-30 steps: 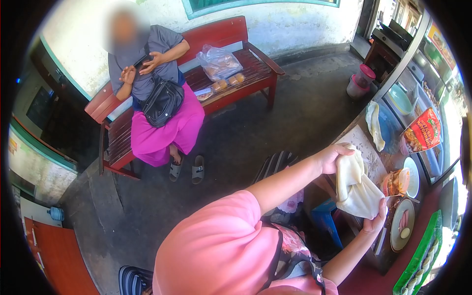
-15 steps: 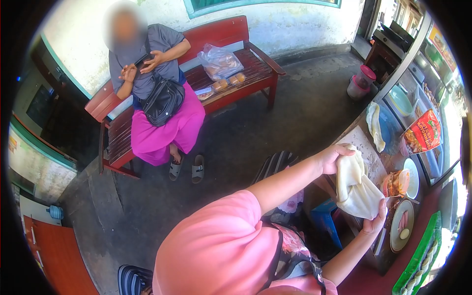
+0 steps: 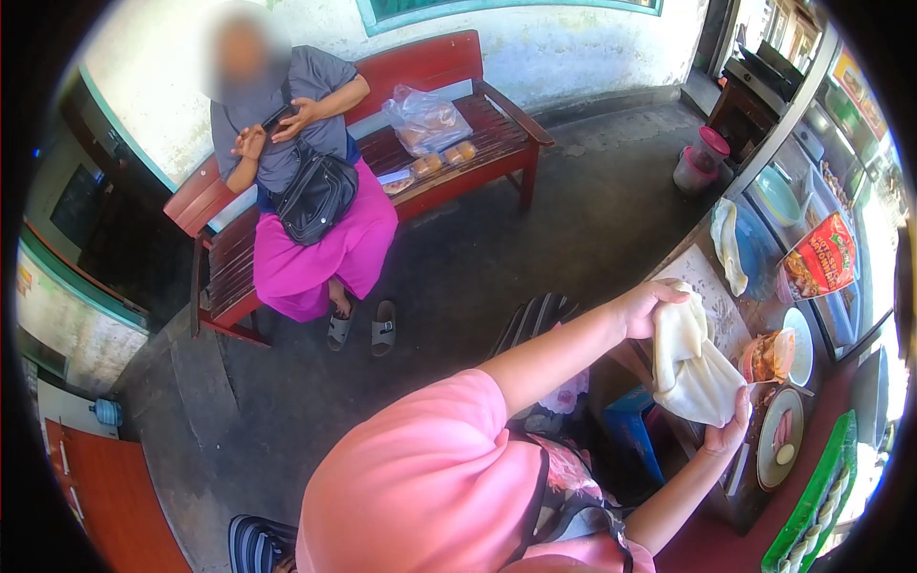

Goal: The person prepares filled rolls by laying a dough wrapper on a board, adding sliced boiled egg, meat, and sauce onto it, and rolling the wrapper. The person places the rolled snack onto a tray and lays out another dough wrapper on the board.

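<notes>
My left hand (image 3: 654, 310) grips the upper edge of a thin, pale crepe-like wrapper (image 3: 690, 368), thumb and fingers closed on it. The lower end is pinched by my right hand (image 3: 731, 425). Between them the wrapper hangs in soft folds above a floury board (image 3: 702, 277); I cannot tell whether it is one sheet or several. Right of my right hand lies a plate (image 3: 767, 458) with pink strips and a round pale slice. A tub with orange-red filling (image 3: 764, 356) stands just beyond the wrapper, beside a white bowl (image 3: 800, 344).
Another pale folded wrapper (image 3: 728, 246) rests by a blue plate (image 3: 759, 253). A red mayonnaise packet (image 3: 823, 253) stands near the glass case. A green tray (image 3: 812, 497) holds pale twisted strips. Across the floor, a person sits on a red bench (image 3: 468, 181) holding a phone.
</notes>
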Demonstrator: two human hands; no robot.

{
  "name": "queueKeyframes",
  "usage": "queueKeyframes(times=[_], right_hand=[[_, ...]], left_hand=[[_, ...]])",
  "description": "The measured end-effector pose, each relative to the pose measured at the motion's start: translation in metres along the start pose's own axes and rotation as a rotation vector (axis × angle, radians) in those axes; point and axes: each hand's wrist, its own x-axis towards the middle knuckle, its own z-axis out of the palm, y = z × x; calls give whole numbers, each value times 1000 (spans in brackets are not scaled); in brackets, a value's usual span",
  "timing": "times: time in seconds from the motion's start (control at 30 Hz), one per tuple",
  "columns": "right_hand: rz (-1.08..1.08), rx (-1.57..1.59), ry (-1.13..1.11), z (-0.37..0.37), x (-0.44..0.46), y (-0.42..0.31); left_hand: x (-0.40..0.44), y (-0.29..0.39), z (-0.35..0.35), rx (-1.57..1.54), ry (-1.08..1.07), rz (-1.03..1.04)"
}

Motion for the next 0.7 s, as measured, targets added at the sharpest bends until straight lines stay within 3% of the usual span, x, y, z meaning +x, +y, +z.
queueKeyframes(times=[0.7], right_hand=[[-1, 11, 19, -2, 0, 1]], left_hand=[[0, 0, -1, -11, -12, -5]])
